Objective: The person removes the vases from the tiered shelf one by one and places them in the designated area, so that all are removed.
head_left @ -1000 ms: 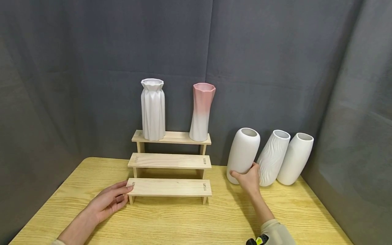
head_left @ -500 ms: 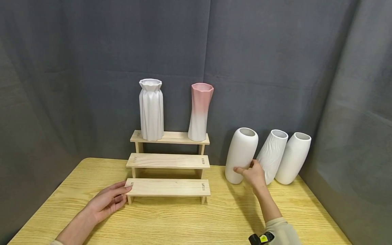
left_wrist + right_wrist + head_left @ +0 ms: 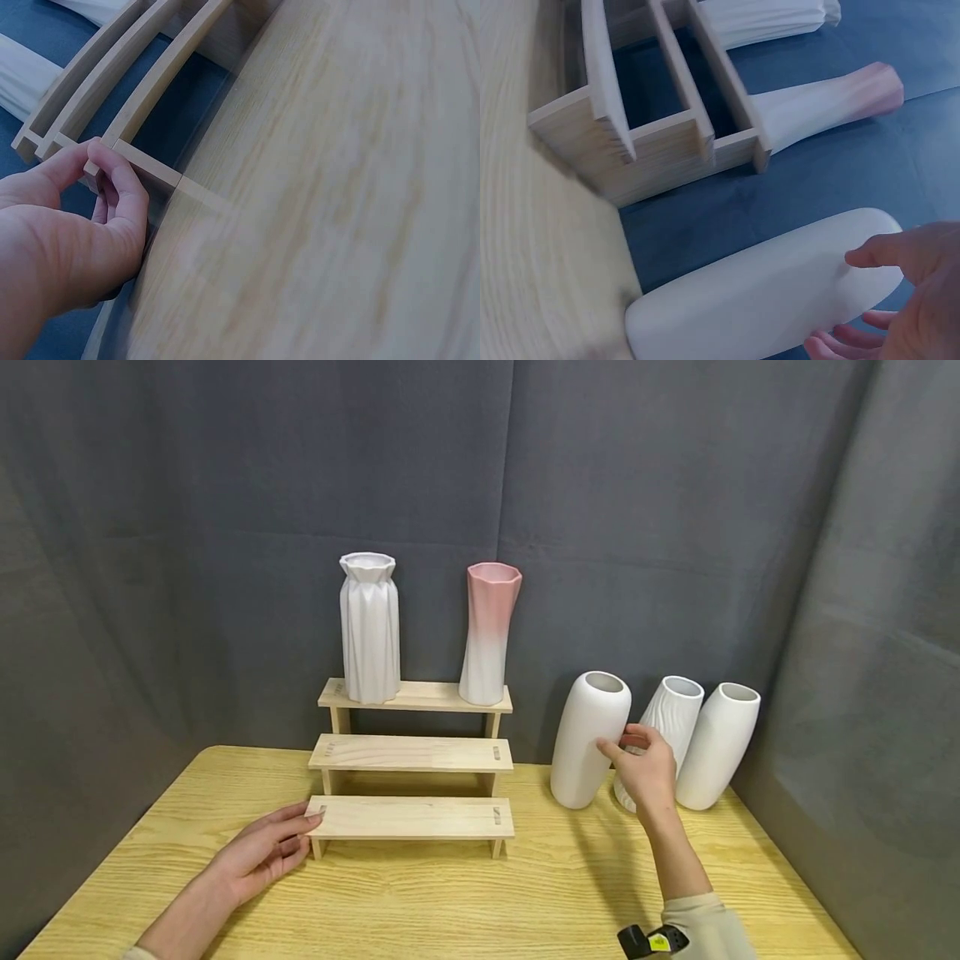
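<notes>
My left hand (image 3: 258, 857) pinches the left end of the lowest step of a three-tier wooden display stand (image 3: 420, 818), thumb on top. In the left wrist view that hand (image 3: 94, 232) has thumb and forefinger at the step's corner. My right hand (image 3: 647, 768) is beside a smooth white vase (image 3: 585, 743) standing on the table, its thumb at the vase's right side. The right wrist view has the fingers of this hand (image 3: 922, 285) spread loosely about the vase's upper part, not wrapped round it. A wavy-ribbed white vase (image 3: 675, 714) stands partly hidden behind the hand.
On the stand's top tier are a pleated white vase (image 3: 371, 635) and a pink-to-white twisted vase (image 3: 491, 635). Another smooth white vase (image 3: 720, 743) stands at the far right, near the grey curtain (image 3: 862, 710). The wooden table (image 3: 420, 910) extends in front.
My right hand has moved up and to the right along the smooth vase, and its hold has loosened. The vase stays in place. My left hand keeps its pinch on the stand.
</notes>
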Motion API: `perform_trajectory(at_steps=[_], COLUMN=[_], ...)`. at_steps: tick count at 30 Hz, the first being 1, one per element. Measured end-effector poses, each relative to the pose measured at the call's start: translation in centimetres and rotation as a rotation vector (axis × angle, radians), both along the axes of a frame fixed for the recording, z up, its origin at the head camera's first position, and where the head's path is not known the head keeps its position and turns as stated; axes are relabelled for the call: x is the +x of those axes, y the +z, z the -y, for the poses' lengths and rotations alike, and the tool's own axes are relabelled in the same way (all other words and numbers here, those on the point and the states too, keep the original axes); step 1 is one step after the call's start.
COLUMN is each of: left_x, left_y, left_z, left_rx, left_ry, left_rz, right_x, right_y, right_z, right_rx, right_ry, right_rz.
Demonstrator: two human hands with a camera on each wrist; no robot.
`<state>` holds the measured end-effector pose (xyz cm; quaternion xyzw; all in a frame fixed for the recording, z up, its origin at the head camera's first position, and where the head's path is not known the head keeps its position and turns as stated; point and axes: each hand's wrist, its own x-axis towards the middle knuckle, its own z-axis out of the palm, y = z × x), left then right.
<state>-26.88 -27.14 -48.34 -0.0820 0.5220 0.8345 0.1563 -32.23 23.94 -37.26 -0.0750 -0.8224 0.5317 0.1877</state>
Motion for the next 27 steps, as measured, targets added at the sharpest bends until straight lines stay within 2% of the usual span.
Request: perform_trajectory(at_steps=[9, 16, 23, 27], left_x=[-0.1, 0.1, 0.0, -0.1], left_y=[0.0, 0.1, 0.1, -0.1], left_z=[-0.1, 0.2, 0.3, 0.2], left_rx=[-0.008, -0.009, -0.007, -0.005], left_ry=[0.019, 0.017, 0.011, 0.004], left_rz=[0.008, -0.001, -0.019, -0.014], right_x=[0.1, 0.4, 0.9, 1.1], right_y=[0.9, 1.8, 2.3, 2.5], right_z=[0.7, 1.8, 2.7, 3.2], right_rx=[-0.005, -0.045, -0.170, -0.200], right_ry=[-0.099, -0.081, -0.041, -0.034], right_rz=[-0.190, -0.243, -0.287, -0.343])
